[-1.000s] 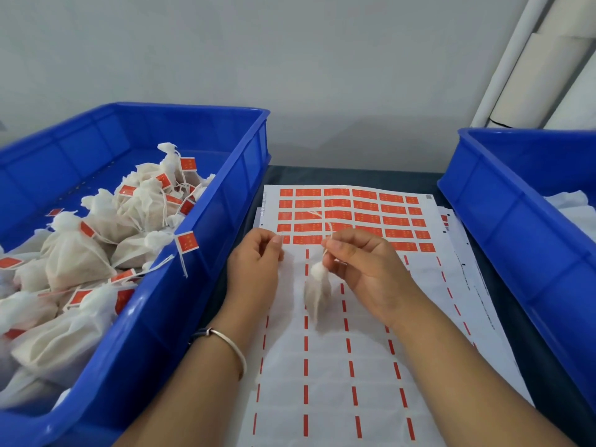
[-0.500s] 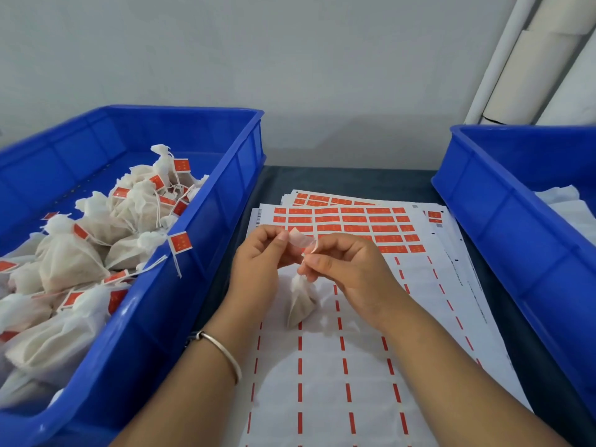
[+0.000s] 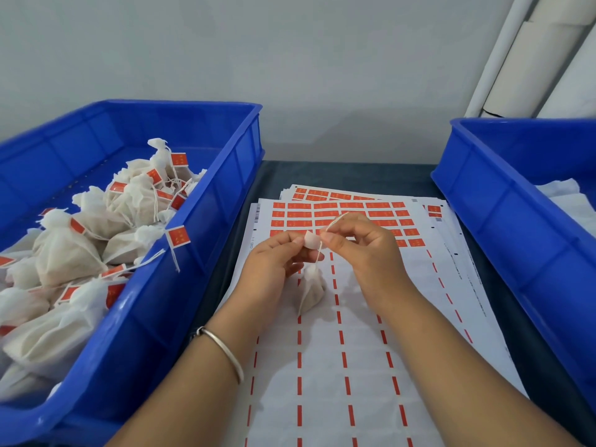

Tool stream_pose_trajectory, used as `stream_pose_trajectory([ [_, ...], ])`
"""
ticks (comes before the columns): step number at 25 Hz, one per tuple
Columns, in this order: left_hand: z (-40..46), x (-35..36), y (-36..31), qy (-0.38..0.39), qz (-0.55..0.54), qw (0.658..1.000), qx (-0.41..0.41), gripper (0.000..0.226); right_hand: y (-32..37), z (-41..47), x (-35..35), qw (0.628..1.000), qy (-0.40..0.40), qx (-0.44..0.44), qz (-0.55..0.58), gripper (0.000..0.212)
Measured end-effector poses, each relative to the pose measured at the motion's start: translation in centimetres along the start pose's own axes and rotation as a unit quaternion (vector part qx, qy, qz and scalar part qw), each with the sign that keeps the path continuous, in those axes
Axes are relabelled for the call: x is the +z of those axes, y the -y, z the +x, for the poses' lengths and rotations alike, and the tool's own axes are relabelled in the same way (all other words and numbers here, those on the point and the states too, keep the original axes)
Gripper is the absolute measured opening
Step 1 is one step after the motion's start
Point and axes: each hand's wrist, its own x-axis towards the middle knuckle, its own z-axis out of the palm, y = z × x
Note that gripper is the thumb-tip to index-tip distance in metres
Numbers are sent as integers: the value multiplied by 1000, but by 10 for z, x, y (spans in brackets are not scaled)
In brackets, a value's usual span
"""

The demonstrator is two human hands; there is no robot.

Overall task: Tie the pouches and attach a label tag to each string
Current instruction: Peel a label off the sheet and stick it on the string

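Your left hand (image 3: pixel 274 262) pinches a small label tag (image 3: pixel 312 241) between thumb and fingertips, its pale back turned toward you. Your right hand (image 3: pixel 361 250) pinches the string (image 3: pixel 319 254) just beside that tag, the other fingers curled in; the free end of the string loops up over your knuckles. From the pinch the string runs down to the gathered neck of a white pouch (image 3: pixel 311 290), which rests on the label sheet (image 3: pixel 338 366) between your two wrists, its neck pointing up toward the tag. A thin metal bangle (image 3: pixel 224 350) sits on your left wrist.

The sheet lies on a dark table (image 3: pixel 348 174); red labels remain only in its far rows, and more sheets lie stacked under it. At your left stands a blue crate (image 3: pixel 180 295) heaped with tied pouches (image 3: pixel 64 253) carrying red tags, one red tag (image 3: pixel 178 236) hanging over its rim. At your right, a second blue crate (image 3: pixel 503 221) holds white material that is mostly out of view.
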Motion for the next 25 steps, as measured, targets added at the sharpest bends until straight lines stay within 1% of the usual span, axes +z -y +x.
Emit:
stream_pose_trajectory([
  [6,-1,-1,0,9,-4,1000,-9,29,-3,0,-1,999,4,18,43,21],
  [13,-2,-2,-1,9,-18,1000,-5,38,-4,0,0,999,-7,19,35,20],
  [18,-1,-3,-1,34,-24,999,0,39,-3,1,0,999,-14,18,32,19],
  [22,-2,-4,-1,68,-62,996,3,27,-1,0,-2,998,-19,26,53,17],
  [25,-1,-4,-1,71,-69,995,-5,20,0,0,-2,998,-15,21,54,17],
])
